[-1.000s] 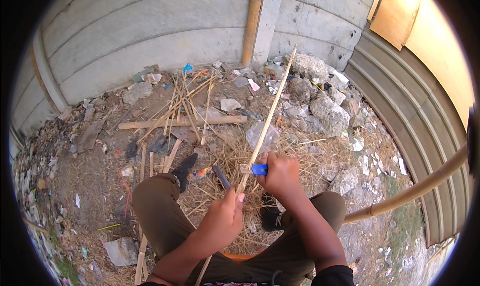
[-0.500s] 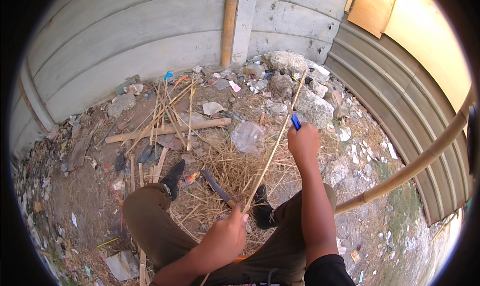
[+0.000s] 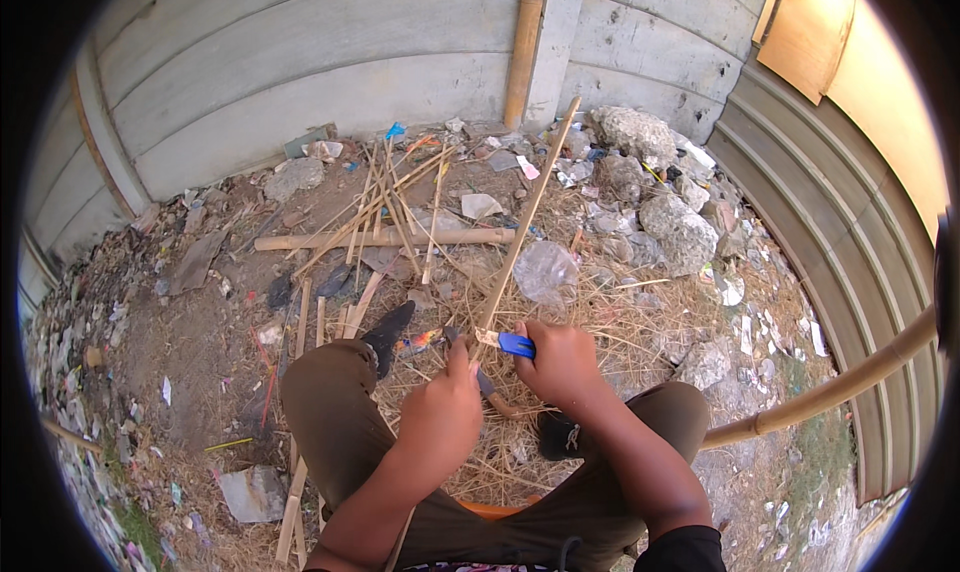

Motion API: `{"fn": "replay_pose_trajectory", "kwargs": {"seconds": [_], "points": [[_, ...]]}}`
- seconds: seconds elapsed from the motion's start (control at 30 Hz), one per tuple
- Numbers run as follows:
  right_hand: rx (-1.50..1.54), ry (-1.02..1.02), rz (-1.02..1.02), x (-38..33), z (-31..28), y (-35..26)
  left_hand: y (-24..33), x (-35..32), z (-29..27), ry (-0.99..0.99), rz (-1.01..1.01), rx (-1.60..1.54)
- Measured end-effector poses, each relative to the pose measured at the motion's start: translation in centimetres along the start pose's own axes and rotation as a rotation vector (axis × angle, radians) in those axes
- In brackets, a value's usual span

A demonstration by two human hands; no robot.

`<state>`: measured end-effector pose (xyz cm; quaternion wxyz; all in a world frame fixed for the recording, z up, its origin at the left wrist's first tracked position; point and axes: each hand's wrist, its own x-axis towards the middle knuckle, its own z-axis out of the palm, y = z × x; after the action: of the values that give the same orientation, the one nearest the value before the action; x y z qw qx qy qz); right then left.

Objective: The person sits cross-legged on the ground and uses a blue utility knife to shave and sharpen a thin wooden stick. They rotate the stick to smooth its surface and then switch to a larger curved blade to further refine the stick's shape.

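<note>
My left hand (image 3: 440,409) grips a long, thin bamboo strip (image 3: 528,217) near its lower part. The strip slants up and away to the right, and its far end rises in front of the rubble. My right hand (image 3: 562,364) is closed round a blue-handled utility knife (image 3: 516,345). The knife's blade lies across the strip just above my left fingers, and the two hands are close together. Beneath them, partly hidden by my left hand, a larger knife with a dark blade (image 3: 486,383) and a wooden handle rests on the straw-like shavings (image 3: 450,317).
A pile of bamboo strips (image 3: 390,207) lies across a bamboo pole (image 3: 470,237) ahead. Broken concrete lumps (image 3: 678,234) and litter lie at the right, beside a clear plastic bag (image 3: 545,272). A curved bamboo pole (image 3: 820,390) stretches past my right knee.
My right hand has drawn the utility knife down and back along the strip, from far out to close by my left hand. My left hand has risen slightly, and the view has shifted.
</note>
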<state>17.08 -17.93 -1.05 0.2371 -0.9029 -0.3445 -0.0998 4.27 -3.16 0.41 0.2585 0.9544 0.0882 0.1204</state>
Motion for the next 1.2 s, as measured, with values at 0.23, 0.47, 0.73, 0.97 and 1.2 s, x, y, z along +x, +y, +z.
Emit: {"fn": "replay_pose_trajectory", "kwargs": {"seconds": [0.23,0.47,0.73,0.97,1.2], "points": [[-0.102,0.07,-0.078,-0.1,1.3,-0.2,-0.2,-0.6,0.6,0.063,0.06,0.049],[-0.14,0.01,0.048,0.1,0.3,0.1,0.9,-1.1,0.4,0.055,0.08,0.115],[-0.168,0.08,0.119,0.9,-0.1,1.4,1.5,-1.5,0.3,0.059,0.107,0.147],[-0.196,0.139,0.304,2.8,-2.4,3.5,2.1,-2.9,0.5,0.049,0.156,0.139],[-0.107,0.301,0.727,4.5,-5.5,8.9,3.8,-4.6,0.7,-0.064,0.239,0.192]]}}
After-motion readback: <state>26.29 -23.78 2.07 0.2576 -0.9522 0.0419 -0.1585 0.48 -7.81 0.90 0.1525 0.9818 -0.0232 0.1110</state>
